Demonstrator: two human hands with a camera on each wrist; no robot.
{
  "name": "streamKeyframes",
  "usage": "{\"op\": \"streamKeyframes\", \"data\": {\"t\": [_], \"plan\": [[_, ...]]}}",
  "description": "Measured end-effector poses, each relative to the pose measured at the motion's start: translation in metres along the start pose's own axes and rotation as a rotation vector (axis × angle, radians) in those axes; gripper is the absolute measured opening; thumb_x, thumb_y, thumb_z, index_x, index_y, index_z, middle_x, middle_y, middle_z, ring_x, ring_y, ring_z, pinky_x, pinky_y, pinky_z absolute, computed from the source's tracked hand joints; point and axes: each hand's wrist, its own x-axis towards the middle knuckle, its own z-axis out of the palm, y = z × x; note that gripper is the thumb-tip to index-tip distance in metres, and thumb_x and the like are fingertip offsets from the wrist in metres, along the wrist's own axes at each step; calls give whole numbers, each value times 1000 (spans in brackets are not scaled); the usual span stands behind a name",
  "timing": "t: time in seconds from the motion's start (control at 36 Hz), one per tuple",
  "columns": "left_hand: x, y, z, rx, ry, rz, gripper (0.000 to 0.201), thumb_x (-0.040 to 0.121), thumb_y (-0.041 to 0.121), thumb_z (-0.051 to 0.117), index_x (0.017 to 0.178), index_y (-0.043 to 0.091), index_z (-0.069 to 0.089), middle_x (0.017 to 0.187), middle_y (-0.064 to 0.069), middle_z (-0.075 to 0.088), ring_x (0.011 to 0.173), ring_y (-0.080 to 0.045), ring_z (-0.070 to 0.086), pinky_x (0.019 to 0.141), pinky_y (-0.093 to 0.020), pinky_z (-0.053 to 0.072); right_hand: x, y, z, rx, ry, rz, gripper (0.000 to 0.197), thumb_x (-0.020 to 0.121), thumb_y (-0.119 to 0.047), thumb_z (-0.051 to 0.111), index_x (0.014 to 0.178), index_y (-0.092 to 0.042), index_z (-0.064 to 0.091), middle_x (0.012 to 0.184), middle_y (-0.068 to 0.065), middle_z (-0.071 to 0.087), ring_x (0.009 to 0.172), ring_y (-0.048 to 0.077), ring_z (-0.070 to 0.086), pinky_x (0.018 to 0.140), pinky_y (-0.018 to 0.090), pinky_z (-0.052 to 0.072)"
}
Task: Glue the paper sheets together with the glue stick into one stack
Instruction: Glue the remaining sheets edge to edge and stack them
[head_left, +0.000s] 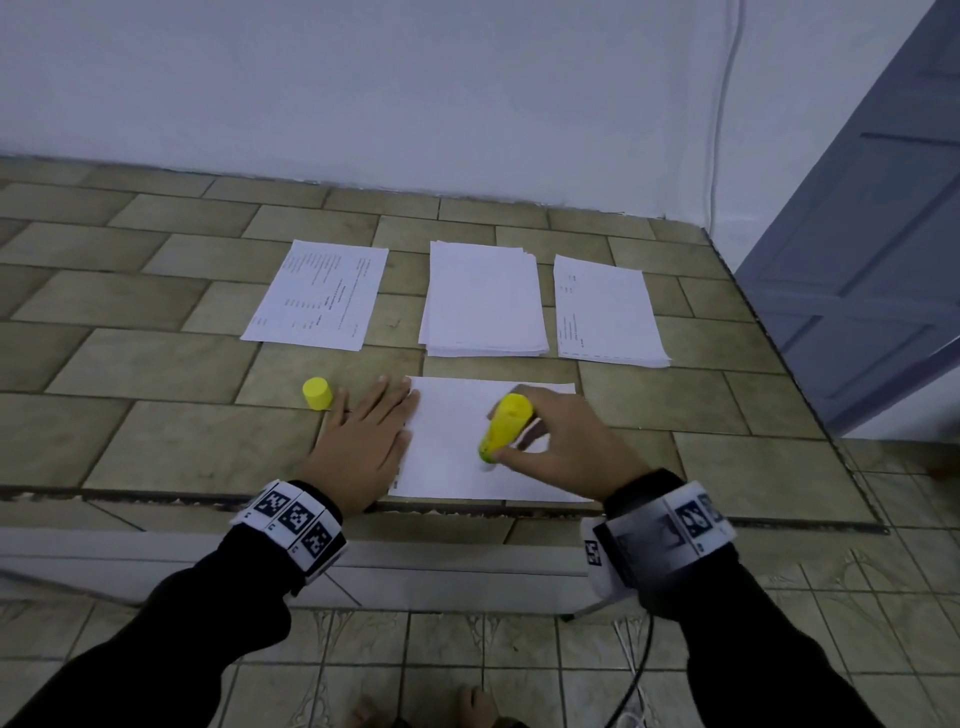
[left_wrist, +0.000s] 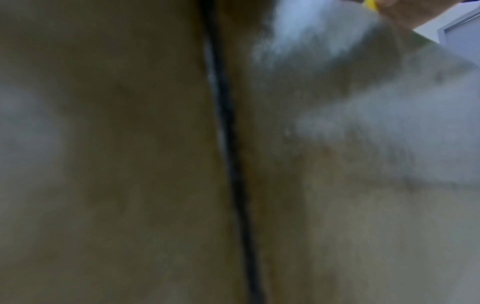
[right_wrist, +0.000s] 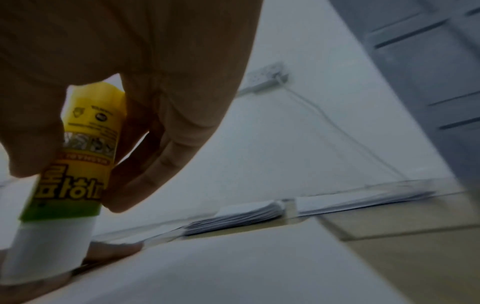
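The left wrist view is a brown blur split by one dark line, with smeared pale patches and a scrap of yellow at its top edge; nothing there can be made out. The left hand (head_left: 363, 441) lies flat on the tiled ledge (head_left: 156, 364), fingers straight and together, their tips overlapping the left edge of the near sheet (head_left: 452, 467), part of which the hands hide. The right hand (head_left: 561, 447) grips the glue stick (head_left: 506, 426) between thumb and curled fingers; its yellow tube tilts, and the white glue end presses on the sheet. Its round yellow cap (head_left: 317, 393) stands just left of the left hand. Farther back lie a printed sheet (head_left: 317, 293), a thick blank pile (head_left: 483, 301) with uneven edges, and another printed pile (head_left: 608, 312); their print is too small to read. A grey panelled door (head_left: 872, 260) is cut off at the right.
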Motion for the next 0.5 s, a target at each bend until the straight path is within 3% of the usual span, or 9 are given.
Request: {"op": "streamKeyframes", "data": {"t": [0.25,0.36,0.5], "plan": [[-1,0,-3,-25,4,19,75,95,51,-1,153,11,25,160,-1,20,149,-24,14,116,-60,14,37,-14,47,-63,-199,-20,18,80,-15,76,91,-8,64,91,5,64,77,19,62,76,40,54],[-1,1,-3,-29,-11,26,64,98,41,13,150,10,36,157,-5,30,146,-28,24,112,-65,24,44,-12,51,-113,-222,-33,17,81,-16,75,89,-5,64,90,8,64,76,19,60,75,40,51],[-1,-3,-1,10,-30,36,84,95,51,-17,152,14,31,161,-1,21,149,-24,14,116,-61,17,60,-7,45,-127,-219,-14,19,81,-16,75,95,-8,64,95,6,64,77,13,57,76,32,52]]}}
